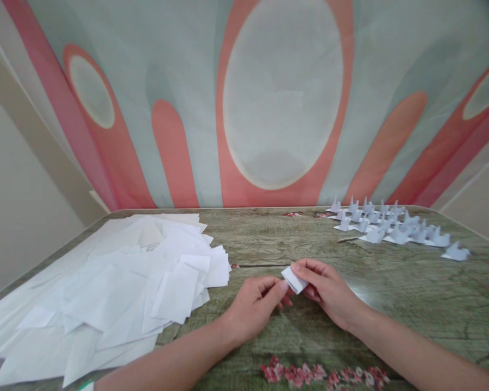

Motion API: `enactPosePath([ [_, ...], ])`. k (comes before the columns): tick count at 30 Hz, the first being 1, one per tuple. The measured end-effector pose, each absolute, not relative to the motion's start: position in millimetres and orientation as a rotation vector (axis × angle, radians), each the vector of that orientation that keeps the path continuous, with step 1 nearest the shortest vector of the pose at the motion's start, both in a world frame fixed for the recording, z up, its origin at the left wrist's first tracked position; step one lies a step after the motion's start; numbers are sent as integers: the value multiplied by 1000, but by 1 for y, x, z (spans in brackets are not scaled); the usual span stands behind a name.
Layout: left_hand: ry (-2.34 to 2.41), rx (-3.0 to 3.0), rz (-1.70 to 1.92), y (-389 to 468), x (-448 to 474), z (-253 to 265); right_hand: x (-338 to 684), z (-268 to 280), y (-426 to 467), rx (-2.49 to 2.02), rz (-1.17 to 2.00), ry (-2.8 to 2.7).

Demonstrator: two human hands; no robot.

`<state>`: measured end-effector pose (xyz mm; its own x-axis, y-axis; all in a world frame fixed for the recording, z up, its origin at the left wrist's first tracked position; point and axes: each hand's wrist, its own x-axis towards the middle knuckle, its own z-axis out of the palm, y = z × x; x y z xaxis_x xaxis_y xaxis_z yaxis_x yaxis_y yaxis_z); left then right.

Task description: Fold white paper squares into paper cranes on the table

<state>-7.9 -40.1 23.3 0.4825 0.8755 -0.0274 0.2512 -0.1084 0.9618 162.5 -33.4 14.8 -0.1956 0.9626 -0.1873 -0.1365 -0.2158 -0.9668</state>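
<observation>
A small folded white paper piece [294,279] sits between my two hands just above the table. My right hand [330,290] pinches it from the right with thumb and fingers. On the left, my left hand [257,304] presses its thumb tip against the paper's left edge, the other fingers curled under. Both hands rest low over the wood-patterned table [411,288] near its middle.
A loose heap of white paper squares [118,288] covers the table's left side. At the back right stand several small folded paper figures [391,225] in rows. A flower print [321,374] runs along the near edge. A patterned wall rises behind.
</observation>
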Motion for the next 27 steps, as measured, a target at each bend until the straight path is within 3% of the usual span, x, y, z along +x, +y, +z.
enactPosePath([
  [13, 1089, 1561, 798, -38, -7, 20, 162, 11, -38, -1217, 1388, -1524],
  [27, 1003, 1459, 864, -37, -9, 28, 164, 8, -35, -1204, 1468, -1419],
])
